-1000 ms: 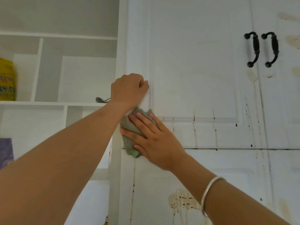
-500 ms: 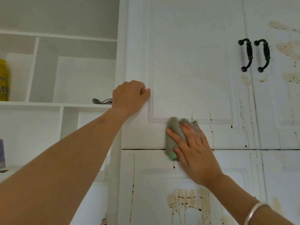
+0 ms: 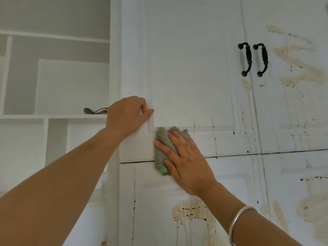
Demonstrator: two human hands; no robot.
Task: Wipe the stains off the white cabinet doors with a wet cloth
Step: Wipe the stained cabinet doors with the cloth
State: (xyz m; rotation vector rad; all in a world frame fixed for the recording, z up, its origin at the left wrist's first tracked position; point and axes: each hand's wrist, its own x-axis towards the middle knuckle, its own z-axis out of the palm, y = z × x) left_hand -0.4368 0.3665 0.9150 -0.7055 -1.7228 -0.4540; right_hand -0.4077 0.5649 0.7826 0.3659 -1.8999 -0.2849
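I'm looking up at the white cabinet doors [image 3: 186,68], with brown drip stains [image 3: 191,212] low on the left one and pale smears [image 3: 298,64] across the right. The open shelf unit [image 3: 53,116] stands on their left. My right grip [image 3: 186,162] is flat and released, fingers straight, pressing the grey-green cloth [image 3: 162,144] on the upper left door's bottom edge, over the seam. My left grip [image 3: 126,114] is clenched on nothing, against that door's left frame. Two black handles [image 3: 245,59] flank the centre seam. One small dark object [image 3: 92,110] lies at a shelf's right end.
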